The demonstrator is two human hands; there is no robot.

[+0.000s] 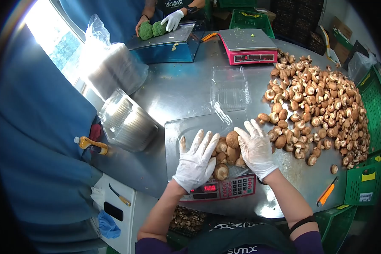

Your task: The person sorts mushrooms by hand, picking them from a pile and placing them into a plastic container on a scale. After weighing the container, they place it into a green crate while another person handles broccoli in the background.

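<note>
A small heap of brown-capped shiitake mushrooms lies between my two white-gloved hands, over the steel pan of a weighing scale. On the heap's left side is my left hand, fingers stretched out and apart, its thumb side against the mushrooms. My right hand flanks the other side with its fingers spread, the palm edge touching the caps. Red digits glow on the scale's display below. Just behind the pan stands an open clear plastic box.
A large mushroom pile covers the table's right side. Stacked clear boxes stand at left. Across the table, another person's gloved hand touches broccoli beside a pink scale. An orange cutter lies near the right edge.
</note>
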